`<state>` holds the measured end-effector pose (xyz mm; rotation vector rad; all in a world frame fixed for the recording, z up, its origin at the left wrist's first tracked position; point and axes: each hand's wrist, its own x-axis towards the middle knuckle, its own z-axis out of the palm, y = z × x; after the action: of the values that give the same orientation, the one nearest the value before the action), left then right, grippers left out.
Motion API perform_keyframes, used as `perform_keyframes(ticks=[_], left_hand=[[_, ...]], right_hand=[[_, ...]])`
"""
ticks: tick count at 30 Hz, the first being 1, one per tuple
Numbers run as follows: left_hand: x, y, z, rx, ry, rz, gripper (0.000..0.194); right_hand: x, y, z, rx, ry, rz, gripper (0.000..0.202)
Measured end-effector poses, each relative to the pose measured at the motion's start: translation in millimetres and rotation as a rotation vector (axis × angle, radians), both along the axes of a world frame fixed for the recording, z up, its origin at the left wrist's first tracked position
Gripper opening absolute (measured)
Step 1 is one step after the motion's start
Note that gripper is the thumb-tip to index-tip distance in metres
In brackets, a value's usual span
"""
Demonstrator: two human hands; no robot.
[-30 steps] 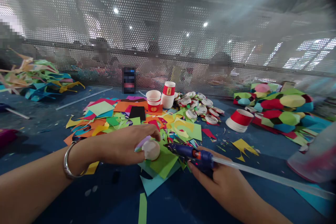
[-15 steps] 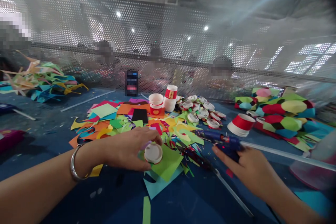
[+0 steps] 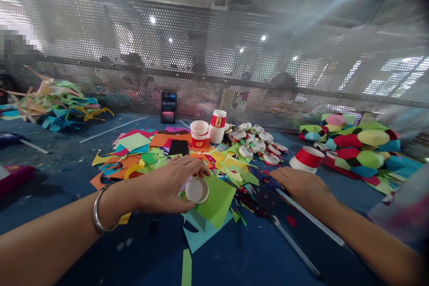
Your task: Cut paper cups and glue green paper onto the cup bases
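My left hand (image 3: 170,183), with a silver bangle at its wrist, curves its thumb and fingers round a round white paper cup bottom (image 3: 197,190). Under that piece lies a sheet of green paper (image 3: 217,201), with light blue paper (image 3: 204,237) beneath it. My right hand (image 3: 300,183) is closed over a dark blue glue gun (image 3: 268,179), low at the table; its fingertips are partly hidden. A clear glue stick (image 3: 311,216) runs back from this gun. Beside it lies a second, dark glue gun (image 3: 253,203) with its own stick.
Paper cups (image 3: 200,134) stand behind coloured paper scraps (image 3: 134,143). Right of them are a heap of cup bottoms (image 3: 258,140), a red-and-white cup (image 3: 307,159) and patchwork paper pieces (image 3: 362,143). A phone (image 3: 168,107) leans against the perforated screen (image 3: 201,44). Paper strips (image 3: 67,98) lie far left.
My right hand has moved left and turned palm-down with the glue gun, whose stick now slants toward the front right. The left hand and cup bottom have hardly moved.
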<state>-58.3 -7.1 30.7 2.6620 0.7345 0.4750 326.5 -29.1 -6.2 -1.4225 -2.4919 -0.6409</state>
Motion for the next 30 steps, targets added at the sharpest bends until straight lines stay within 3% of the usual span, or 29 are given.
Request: perform_keyframes(ticks=[3, 7, 12, 15, 18, 22, 24, 27, 30], left_hand=[[1, -1, 0.2, 0.077, -0.031, 0.016, 0.053], [3, -3, -2.0, 0.176, -0.084, 0.043, 0.06], [5, -8, -6.3, 0.237, -0.069, 0.091, 0.068], [6, -9, -7.8, 0.262, -0.07, 0.079, 0.067], [9, -11, -8.6, 0.272, -0.071, 0.057, 0.066], [11, -13, -8.7, 0.275, -0.101, 0.039, 0.065], [11, -14, -7.8, 0.273, -0.123, 0.03, 0.065], [11, -12, -6.3, 0.242, -0.166, 0.073, 0.065], [9, -4, -7.7, 0.088, -0.26, 0.224, 0.077]], right_hand=[[6, 5, 2.3, -0.108, -0.097, 0.019, 0.029], [8, 5, 10.1, -0.192, -0.07, 0.005, 0.039], [3, -4, 33.7, -0.297, -0.04, -0.023, 0.03], [-15, -15, 53.4, -0.319, 0.047, -0.094, 0.025], [-52, -24, 66.1, -0.411, 0.308, -0.118, 0.025], [-106, -26, 63.7, -0.648, 0.616, -0.012, 0.02], [-123, -23, 58.8, -0.685, 0.68, 0.026, 0.02], [-130, -15, 52.5, -0.698, 0.788, 0.066, 0.025], [-125, -7, 46.3, -0.733, 0.872, 0.071, 0.025]])
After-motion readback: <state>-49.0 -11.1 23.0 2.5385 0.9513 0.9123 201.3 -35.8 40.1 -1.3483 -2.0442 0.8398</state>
